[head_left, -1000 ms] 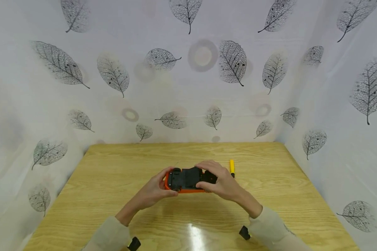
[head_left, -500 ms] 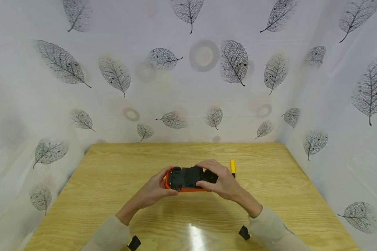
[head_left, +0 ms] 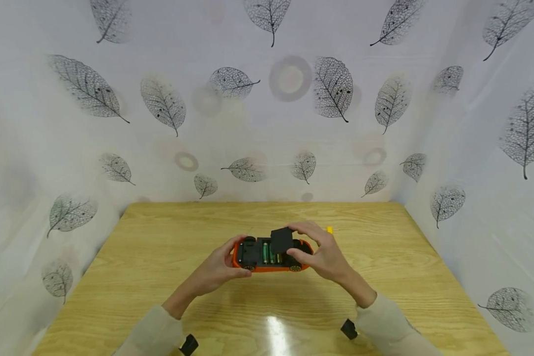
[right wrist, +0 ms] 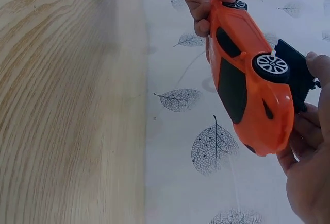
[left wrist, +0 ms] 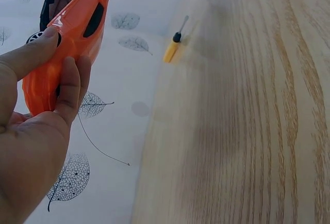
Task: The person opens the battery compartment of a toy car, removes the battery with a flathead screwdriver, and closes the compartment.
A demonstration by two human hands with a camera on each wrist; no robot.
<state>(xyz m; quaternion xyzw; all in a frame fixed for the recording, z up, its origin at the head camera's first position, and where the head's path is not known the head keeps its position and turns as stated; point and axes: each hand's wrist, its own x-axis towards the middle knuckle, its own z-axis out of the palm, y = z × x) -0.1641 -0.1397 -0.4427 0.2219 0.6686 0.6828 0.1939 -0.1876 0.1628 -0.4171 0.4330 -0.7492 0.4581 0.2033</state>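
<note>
An orange toy car (head_left: 267, 270) is held upside down above the table, its black underside facing up in the head view. My left hand (head_left: 215, 269) grips its left end, thumb on the near side and fingers on the far side. Between thumb and fingers my right hand (head_left: 325, 252) pinches a black battery cover (head_left: 282, 240), lifted and tilted off the underside. Beneath it the battery compartment shows several green batteries (head_left: 265, 252), partly hidden by the cover. In the right wrist view, the cover (right wrist: 293, 72) stands apart behind the car's body (right wrist: 252, 95).
A screwdriver (left wrist: 172, 49) with a yellow handle lies on the wooden table (head_left: 169, 237), right of the car and mostly behind my right hand in the head view. A white leaf-print cloth (head_left: 249, 128) stands around the table's back and sides.
My right hand has raised the battery cover off the car's underside and moved slightly right, exposing the batteries. My left hand and the car have stayed nearly still.
</note>
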